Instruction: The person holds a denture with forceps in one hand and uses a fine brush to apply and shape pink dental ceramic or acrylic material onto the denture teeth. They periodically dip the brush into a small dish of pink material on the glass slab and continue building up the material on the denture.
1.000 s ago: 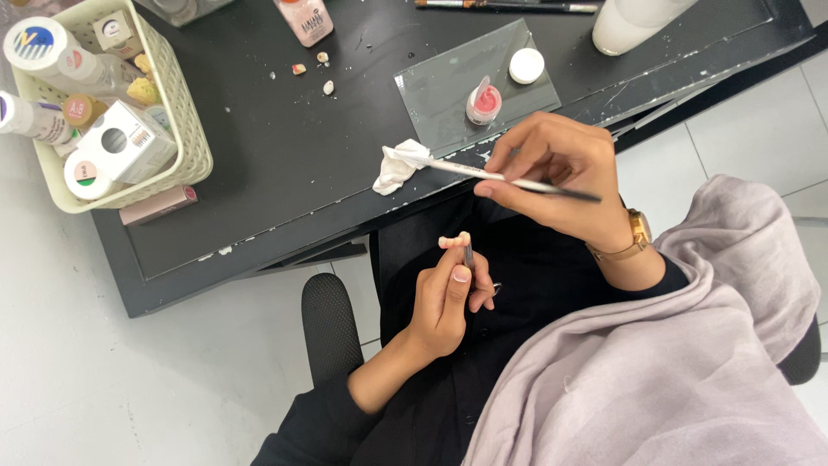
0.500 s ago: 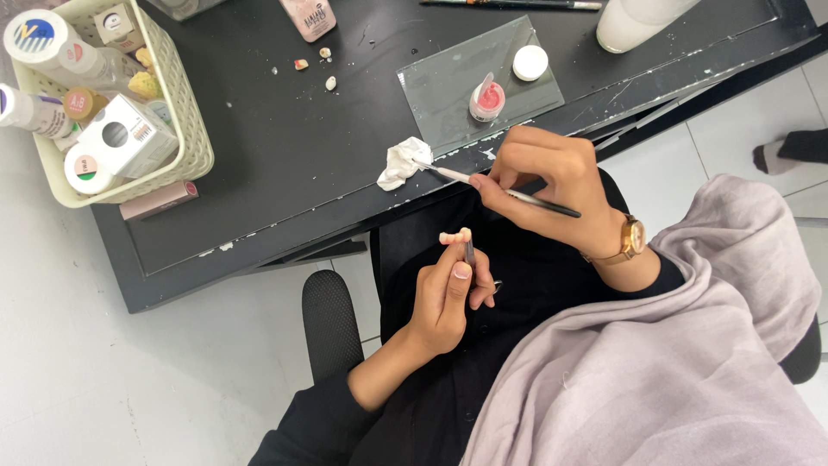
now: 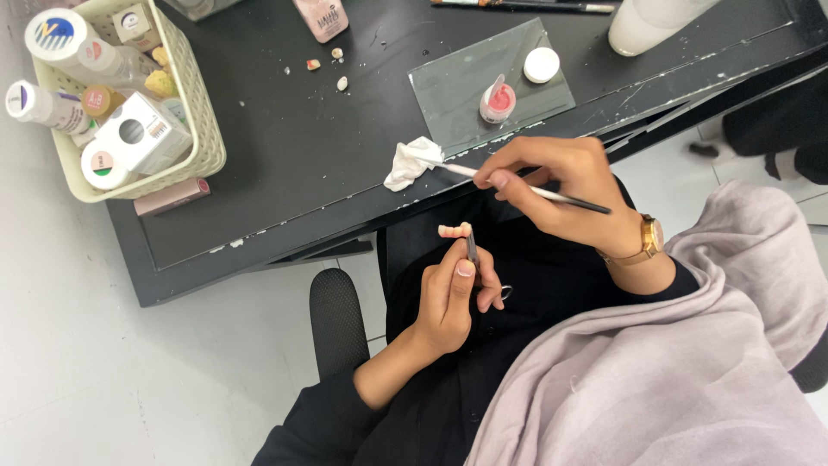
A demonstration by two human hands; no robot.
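My right hand (image 3: 552,183), with a gold watch on the wrist, grips a thin brush (image 3: 517,185). The brush tip rests on a crumpled white tissue (image 3: 411,161) near the front edge of the black desk (image 3: 285,155). My left hand (image 3: 455,293) is below the desk edge, over my lap. It holds slim metal tweezers (image 3: 472,250) that clamp a small pinkish row of artificial teeth (image 3: 454,229).
A glass slab (image 3: 448,86) carries a pink paste pot (image 3: 498,102) and a white lid (image 3: 541,65). A cream basket (image 3: 205,142) of bottles and a box stands at the left, with a pink stick (image 3: 171,197) beside it. Small tooth pieces (image 3: 326,62) and a white cup (image 3: 647,24) lie farther back.
My right hand has shifted slightly down toward the desk edge while the brush tip stays on the tissue. My left hand has held still with the tweezers.
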